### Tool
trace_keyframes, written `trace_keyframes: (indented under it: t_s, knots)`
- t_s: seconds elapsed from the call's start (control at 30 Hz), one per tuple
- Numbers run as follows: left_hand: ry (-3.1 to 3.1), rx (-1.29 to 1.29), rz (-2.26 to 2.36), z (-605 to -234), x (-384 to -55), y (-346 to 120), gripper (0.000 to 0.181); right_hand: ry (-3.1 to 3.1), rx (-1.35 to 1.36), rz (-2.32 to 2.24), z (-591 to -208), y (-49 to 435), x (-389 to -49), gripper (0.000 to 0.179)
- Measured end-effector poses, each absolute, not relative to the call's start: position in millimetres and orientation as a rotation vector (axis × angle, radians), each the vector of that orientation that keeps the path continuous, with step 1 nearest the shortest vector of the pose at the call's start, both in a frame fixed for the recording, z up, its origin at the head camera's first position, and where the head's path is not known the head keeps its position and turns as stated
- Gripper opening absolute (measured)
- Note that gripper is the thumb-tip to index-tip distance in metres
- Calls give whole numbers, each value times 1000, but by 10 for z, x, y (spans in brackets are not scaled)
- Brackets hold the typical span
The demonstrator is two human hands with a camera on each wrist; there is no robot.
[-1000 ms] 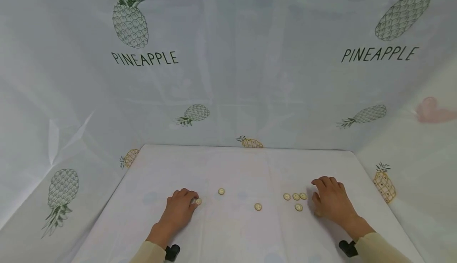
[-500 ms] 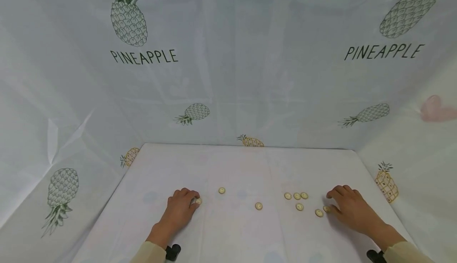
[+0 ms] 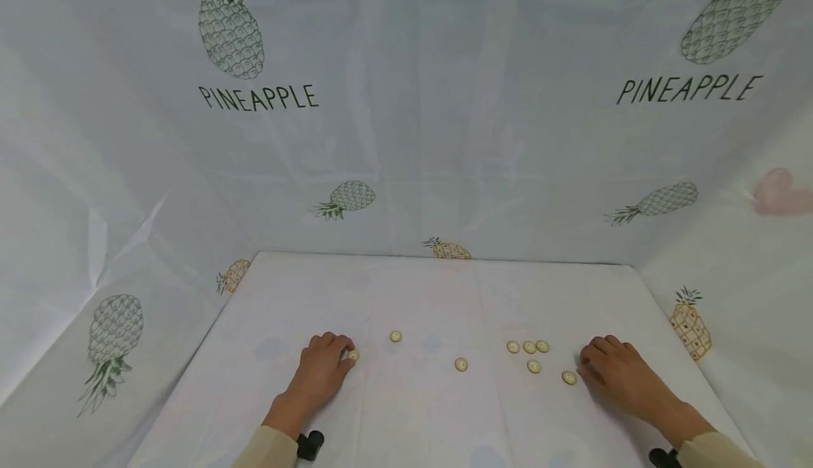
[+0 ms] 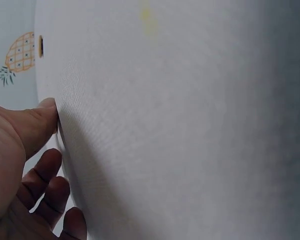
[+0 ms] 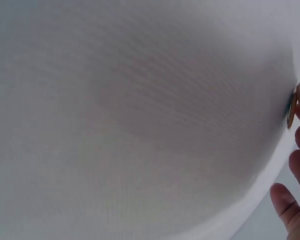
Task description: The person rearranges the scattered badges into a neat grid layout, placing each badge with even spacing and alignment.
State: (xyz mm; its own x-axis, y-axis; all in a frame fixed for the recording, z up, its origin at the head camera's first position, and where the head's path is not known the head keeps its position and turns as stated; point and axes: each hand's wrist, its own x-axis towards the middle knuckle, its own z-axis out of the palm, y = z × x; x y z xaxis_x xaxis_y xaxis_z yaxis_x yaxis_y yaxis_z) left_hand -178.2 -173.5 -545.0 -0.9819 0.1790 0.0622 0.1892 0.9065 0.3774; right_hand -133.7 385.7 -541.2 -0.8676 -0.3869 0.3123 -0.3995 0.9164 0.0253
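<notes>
Left grip (image 3: 320,369) pinching pale disc (image 3: 355,355) | right grip (image 3: 625,375) pinching second disc (image 5: 292,111) | third disc (image 3: 569,378) just beside | six more discs (image 3: 461,364) between, worktop (image 3: 413,418)

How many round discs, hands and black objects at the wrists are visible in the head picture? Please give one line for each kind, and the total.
Round discs: 8
Left hand plus right hand: 2
Black objects at the wrists: 2
Total: 12
</notes>
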Motion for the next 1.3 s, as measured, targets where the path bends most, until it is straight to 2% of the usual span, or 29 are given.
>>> trace_keyframes:
  t_s: [0.33,0.57,0.83,1.0,1.3]
  knots:
    - [-3051,-292,-587,-5461,-1770,-1734,22,-2791,386,-38,-5455,3931,-1289,32]
    - [-3052,-270,-603,-5463,-1759,-1773,18,-2768,457,10,-5443,3880,-1311,24]
    - [-3049,-277,-613,-5478,-1775,-1782,18,-2813,269,-56,-5393,3914,-1301,34]
    - [-3045,-265,-637,-5477,-1762,-1771,18,-2836,328,-10,-5410,3925,-1277,22]
    - [-3036,-257,-656,-5473,-1747,-1765,17,-2838,313,53,-5407,3934,-1265,32]
